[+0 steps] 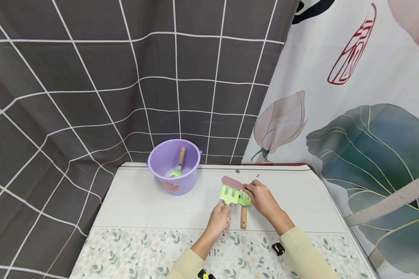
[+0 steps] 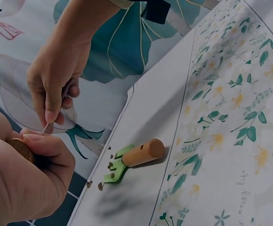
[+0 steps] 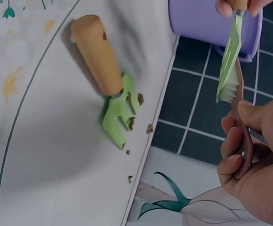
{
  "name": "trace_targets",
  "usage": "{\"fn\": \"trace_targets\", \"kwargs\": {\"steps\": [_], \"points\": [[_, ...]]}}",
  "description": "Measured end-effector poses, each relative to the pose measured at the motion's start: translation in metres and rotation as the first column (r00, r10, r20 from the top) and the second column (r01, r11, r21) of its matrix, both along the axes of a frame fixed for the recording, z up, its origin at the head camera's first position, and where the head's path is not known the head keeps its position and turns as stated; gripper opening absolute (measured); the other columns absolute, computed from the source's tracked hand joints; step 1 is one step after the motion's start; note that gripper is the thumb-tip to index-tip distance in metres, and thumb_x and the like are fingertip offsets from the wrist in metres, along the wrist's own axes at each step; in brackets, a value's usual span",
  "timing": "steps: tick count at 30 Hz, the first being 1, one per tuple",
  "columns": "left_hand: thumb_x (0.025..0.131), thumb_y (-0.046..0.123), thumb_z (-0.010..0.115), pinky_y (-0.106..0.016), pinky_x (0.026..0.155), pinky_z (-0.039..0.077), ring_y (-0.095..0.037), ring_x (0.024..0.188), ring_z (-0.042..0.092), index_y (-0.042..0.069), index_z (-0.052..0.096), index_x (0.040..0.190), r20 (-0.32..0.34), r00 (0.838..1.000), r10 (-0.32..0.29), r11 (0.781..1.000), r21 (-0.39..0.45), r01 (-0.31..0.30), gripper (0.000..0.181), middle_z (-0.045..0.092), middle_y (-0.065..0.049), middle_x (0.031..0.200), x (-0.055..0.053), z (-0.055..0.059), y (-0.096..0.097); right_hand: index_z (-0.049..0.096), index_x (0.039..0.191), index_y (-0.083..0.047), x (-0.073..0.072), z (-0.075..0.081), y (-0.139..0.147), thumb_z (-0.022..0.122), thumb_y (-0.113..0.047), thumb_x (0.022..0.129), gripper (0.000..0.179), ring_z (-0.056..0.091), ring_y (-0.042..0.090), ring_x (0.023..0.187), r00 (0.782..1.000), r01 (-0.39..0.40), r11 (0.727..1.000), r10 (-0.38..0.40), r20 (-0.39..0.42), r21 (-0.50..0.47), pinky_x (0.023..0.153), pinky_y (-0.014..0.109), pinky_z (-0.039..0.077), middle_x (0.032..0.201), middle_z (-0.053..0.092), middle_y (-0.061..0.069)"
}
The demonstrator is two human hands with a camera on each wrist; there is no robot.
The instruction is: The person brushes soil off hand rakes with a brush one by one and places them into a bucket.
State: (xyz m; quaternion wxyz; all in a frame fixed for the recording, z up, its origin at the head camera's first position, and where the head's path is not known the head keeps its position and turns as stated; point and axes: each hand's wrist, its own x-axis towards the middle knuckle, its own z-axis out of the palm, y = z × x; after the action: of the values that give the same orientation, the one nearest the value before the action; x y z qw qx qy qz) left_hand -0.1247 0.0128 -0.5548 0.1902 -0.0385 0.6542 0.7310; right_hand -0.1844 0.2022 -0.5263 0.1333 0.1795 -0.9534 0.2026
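My left hand (image 1: 219, 219) grips the wooden handle of a green hand fork (image 1: 228, 195), holding it up over the white table. In my right hand (image 1: 262, 195) is a pinkish brush (image 1: 232, 182) with white bristles, its handle pinched between thumb and fingers. The right wrist view shows the bristles (image 3: 228, 89) right against the green tines. A second green fork (image 3: 99, 56) with a wooden handle lies on the table below, brown crumbs on and around its tines.
A purple bucket (image 1: 178, 188) stands at the back left of the table, holding another green tool (image 1: 180, 159) with a wooden handle. Brown crumbs (image 1: 237, 171) lie near the table's back edge. A flowered cloth (image 1: 132, 248) covers the front. Grey gridded and painted curtains hang behind.
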Motion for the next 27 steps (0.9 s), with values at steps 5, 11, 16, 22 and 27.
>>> {"fn": "trace_targets", "kwargs": {"steps": [5,11,16,22,27], "points": [[0.110,0.024,0.038,-0.015,0.039,0.029,-0.005,0.047,0.031,0.003,0.053,0.117,-0.001,1.000,-0.004,1.000,-0.013,0.004,0.027,0.041,0.007,0.065,0.005,-0.002,0.000,0.077,0.112,0.001,-0.005,-0.006,0.005,0.073,-0.006,0.095,0.019,0.066,0.019,0.078,0.999,0.044,0.999,-0.044,0.027,-0.013,0.064,0.032,0.059,0.090,0.065,0.010],[0.110,0.024,0.039,-0.015,0.040,0.029,-0.005,0.048,0.032,0.002,0.055,0.119,-0.007,1.000,0.003,1.000,-0.024,-0.003,0.029,0.040,0.007,0.064,0.004,-0.002,-0.002,0.075,0.115,0.002,-0.006,-0.003,0.017,0.069,-0.006,0.098,0.019,0.068,0.023,0.084,0.994,0.101,0.994,-0.099,0.049,-0.043,0.070,0.037,0.060,0.096,0.068,0.013],[0.110,0.025,0.039,-0.015,0.042,0.031,-0.005,0.049,0.033,0.001,0.054,0.123,-0.001,1.000,0.005,1.000,-0.026,-0.005,0.031,0.040,0.008,0.064,0.003,-0.001,-0.007,0.072,0.118,0.002,0.001,-0.002,0.029,0.068,-0.006,0.099,0.021,0.068,0.026,0.088,0.988,0.146,0.986,-0.141,0.066,-0.082,0.075,0.042,0.062,0.100,0.068,0.015],[0.110,0.025,0.038,-0.015,0.041,0.032,-0.005,0.047,0.036,-0.001,0.053,0.125,-0.018,1.000,0.013,1.000,-0.028,-0.013,0.034,0.042,0.007,0.065,0.000,0.000,-0.012,0.071,0.121,0.002,0.016,-0.001,0.039,0.068,-0.007,0.099,0.024,0.066,0.023,0.087,0.981,0.175,0.980,-0.166,0.097,-0.096,0.073,0.040,0.060,0.102,0.068,0.015],[0.110,0.026,0.039,-0.015,0.040,0.032,-0.005,0.047,0.036,-0.002,0.053,0.126,-0.022,0.999,0.025,0.999,-0.021,-0.025,0.034,0.043,0.007,0.065,-0.002,0.003,-0.014,0.072,0.120,-0.001,0.029,0.002,0.035,0.069,-0.006,0.098,0.023,0.063,0.016,0.084,0.992,0.112,0.988,-0.105,0.067,-0.106,0.068,0.034,0.058,0.101,0.068,0.010]]}}
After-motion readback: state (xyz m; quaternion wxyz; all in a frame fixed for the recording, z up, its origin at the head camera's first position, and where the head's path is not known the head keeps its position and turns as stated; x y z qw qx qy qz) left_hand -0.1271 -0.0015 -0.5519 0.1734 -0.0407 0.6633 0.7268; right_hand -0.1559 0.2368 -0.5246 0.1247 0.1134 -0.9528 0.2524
